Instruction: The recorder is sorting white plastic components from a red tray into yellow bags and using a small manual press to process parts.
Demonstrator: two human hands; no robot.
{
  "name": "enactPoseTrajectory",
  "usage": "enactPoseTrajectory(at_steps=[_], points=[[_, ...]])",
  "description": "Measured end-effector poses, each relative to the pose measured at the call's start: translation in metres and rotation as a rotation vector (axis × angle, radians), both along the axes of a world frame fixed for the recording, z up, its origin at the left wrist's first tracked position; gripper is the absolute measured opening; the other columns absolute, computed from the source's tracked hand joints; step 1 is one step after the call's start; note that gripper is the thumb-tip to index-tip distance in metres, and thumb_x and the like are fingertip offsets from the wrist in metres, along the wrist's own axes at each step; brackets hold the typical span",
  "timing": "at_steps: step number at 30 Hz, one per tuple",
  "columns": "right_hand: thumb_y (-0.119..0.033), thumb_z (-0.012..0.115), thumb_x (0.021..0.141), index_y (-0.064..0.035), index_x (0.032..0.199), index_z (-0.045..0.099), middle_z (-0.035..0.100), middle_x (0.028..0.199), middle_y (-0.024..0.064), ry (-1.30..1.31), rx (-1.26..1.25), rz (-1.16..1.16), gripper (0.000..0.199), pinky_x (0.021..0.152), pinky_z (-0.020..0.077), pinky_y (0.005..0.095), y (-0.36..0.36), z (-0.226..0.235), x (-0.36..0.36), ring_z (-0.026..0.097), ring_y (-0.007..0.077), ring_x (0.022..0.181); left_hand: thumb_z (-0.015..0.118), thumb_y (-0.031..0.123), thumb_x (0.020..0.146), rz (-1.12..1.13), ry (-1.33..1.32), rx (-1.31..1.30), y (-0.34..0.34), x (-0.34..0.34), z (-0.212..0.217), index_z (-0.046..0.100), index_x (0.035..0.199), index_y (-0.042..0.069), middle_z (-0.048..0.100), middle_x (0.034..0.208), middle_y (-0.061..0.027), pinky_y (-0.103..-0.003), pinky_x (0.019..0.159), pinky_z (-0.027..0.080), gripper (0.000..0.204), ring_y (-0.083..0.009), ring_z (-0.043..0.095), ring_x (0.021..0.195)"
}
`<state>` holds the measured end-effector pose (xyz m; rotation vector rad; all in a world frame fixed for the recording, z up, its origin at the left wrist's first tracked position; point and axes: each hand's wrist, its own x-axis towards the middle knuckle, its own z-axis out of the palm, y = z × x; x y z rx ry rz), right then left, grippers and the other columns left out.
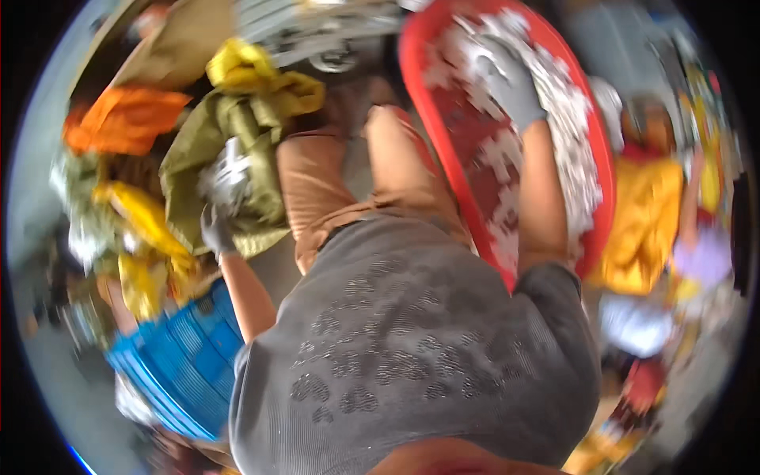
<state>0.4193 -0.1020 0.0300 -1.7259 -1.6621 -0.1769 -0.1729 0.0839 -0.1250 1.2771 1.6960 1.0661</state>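
Observation:
My right hand [511, 79], in a grey glove, reaches over the far part of a long red tub [606, 170]. Its fingers are stretched out on a heap of small flat white pieces [574, 150]. At the left, my left hand [215, 229], also gloved in grey, is at the near edge of an olive-green sack [186, 158]. Motion blurs its fingers, and whether they grip the sack cannot be made out. Some white pieces [229, 170] show at the sack's mouth, just beyond that hand.
A blue plastic crate [186, 356] stands by my left forearm. Yellow cloth [245, 67], orange cloth [123, 119] and a cardboard box [178, 43] lie beyond on the left. Other people sit beyond the tub on the right, one near a yellow-orange sack [645, 222].

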Motion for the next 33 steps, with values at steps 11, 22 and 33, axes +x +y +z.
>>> enactPoseTrajectory(at_steps=[11,22,33], points=[[-0.04,0.053,0.083,-0.0131,0.124,0.05,0.054,0.121,0.0177,0.545,-0.883,-0.808,0.05,0.096,0.0415,0.0402,-0.201,-0.226,0.036,0.052,0.034,0.113,0.058,0.015,0.09,-0.204,-0.008,-0.061,0.0,0.035,0.012,0.058,0.115,-0.001,0.062,0.106,-0.0092,-0.026,0.079,0.049,0.03,-0.0157,0.06,0.091],[-0.036,0.061,0.079,-0.0175,0.13,0.04,0.045,0.127,0.0154,0.294,-0.802,-0.911,0.058,0.091,0.0439,0.0433,-0.147,-0.235,-0.021,0.052,0.0363,0.11,0.056,0.016,0.091,-0.354,0.022,-0.065,-0.015,0.065,0.035,0.057,0.115,0.0,0.062,0.108,-0.0057,-0.025,0.08,0.048,0.029,-0.0142,0.059,0.094],[-0.036,0.061,0.076,-0.0124,0.119,0.055,0.061,0.109,0.0172,0.833,-0.56,-1.037,0.049,0.088,0.0446,0.0413,-0.16,-0.298,-0.011,0.057,0.0345,0.103,0.055,0.012,0.091,-0.43,0.073,0.008,-0.013,0.094,0.047,0.061,0.111,-0.001,0.064,0.103,-0.0048,-0.026,0.081,0.048,0.025,-0.0127,0.059,0.09]])
